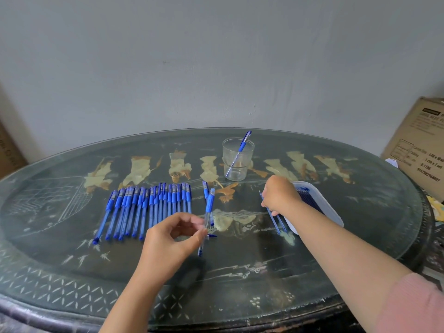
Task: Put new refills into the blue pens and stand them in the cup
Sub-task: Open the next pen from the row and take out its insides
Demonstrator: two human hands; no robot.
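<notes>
Presently on view, listed from the person's left to right.

Row of pens (pixel 149 205): some twenty blue pens lying side by side on the desk (pixel 240 272), their longer blue sections toward the far edge. They look like light, stiff plastic. The clear barrels are smooth and probably slippery, so a firm pinch at mid-barrel seems the surest hold.

Held pen (pixel 208 212): raised near upright just right of the row. The left hand (pixel 168 239) pinches it low on its clear barrel, thumb and fingers (pixel 195 236) drawn narrow around it. Whether a refill sits inside cannot be told.

Spare pen (pixel 205 188): lies on the desk just behind the held pen.

Refills (pixel 310 200): thin dark-blue sticks packed in a white tray (pixel 336 219) at the right. They are very light and slender, and likely to bend. One is best taken between fingertips near the middle and fed in straight, so it does not buckle.

Loose refills (pixel 276 219): a few lie on the desk against the tray's near-left side. The right hand (pixel 278 195) sits knuckles-up over their far ends. Its fingers are hidden, so whether it grips one cannot be told.

Cup (pixel 237 159): clear and upright, beyond both hands. One finished pen (pixel 242 145) leans inside. The cup looks light and easy to tip, so pens should be lowered in rather than dropped.

Cardboard box (pixel 418 145): stands beyond the desk's far right edge.
</notes>
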